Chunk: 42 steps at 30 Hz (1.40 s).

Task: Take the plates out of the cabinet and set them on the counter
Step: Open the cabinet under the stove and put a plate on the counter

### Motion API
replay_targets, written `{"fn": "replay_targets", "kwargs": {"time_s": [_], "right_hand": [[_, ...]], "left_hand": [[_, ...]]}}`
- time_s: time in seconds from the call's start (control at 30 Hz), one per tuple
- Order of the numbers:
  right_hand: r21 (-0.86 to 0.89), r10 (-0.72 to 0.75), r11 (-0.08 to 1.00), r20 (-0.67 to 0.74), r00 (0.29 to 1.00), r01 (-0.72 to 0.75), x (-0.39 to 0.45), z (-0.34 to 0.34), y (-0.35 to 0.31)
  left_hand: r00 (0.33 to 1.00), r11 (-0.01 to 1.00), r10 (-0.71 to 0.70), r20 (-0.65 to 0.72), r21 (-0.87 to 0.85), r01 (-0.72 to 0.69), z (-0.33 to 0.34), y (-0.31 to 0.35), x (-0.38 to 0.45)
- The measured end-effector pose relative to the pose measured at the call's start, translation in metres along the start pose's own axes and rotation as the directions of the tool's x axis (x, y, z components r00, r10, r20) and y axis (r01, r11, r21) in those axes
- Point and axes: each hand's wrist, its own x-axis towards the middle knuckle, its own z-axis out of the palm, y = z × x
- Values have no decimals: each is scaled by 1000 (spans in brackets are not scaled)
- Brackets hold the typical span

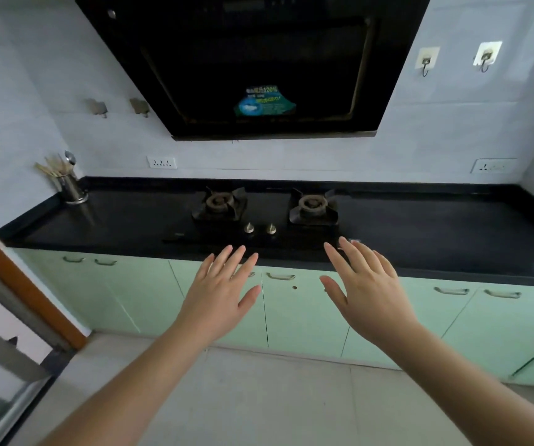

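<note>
A black counter (pixel 420 230) runs across the view above a row of pale green cabinets (pixel 301 313), all with their doors closed. No plates are in sight. My left hand (pixel 220 294) and my right hand (pixel 368 291) are stretched out side by side in front of the middle cabinet doors, fingers straight and spread, holding nothing. The fingertips of both hands overlap the counter's front edge in the picture. A metal door handle (pixel 280 277) shows between the two hands.
A two-burner gas hob (pixel 265 210) with two knobs is set in the counter's middle, under a black range hood (pixel 253 66). A steel holder with chopsticks (pixel 71 188) stands at the far left. A door frame (pixel 24 288) is at my left.
</note>
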Motion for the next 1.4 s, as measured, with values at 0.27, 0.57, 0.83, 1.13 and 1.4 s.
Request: {"fn": "replay_targets", "kwargs": {"time_s": [0.27, 0.57, 0.83, 1.13, 1.4], "right_hand": [[71, -53, 996, 95, 994, 47, 76, 66, 7], [149, -98, 986, 160, 982, 74, 149, 145, -45], [135, 68, 985, 277, 959, -109, 188, 226, -81], [151, 79, 975, 455, 887, -164, 207, 298, -74], [192, 3, 972, 570, 822, -137, 247, 360, -53]], "left_hand": [[997, 998, -52, 60, -27, 54, 40, -13, 47], [991, 993, -15, 131, -111, 30, 132, -69, 88], [971, 985, 124, 206, -144, -96, 208, -117, 128], [900, 970, 231, 371, -165, -181, 285, -134, 164], [863, 978, 104, 494, -210, 2, 341, -130, 196]]}}
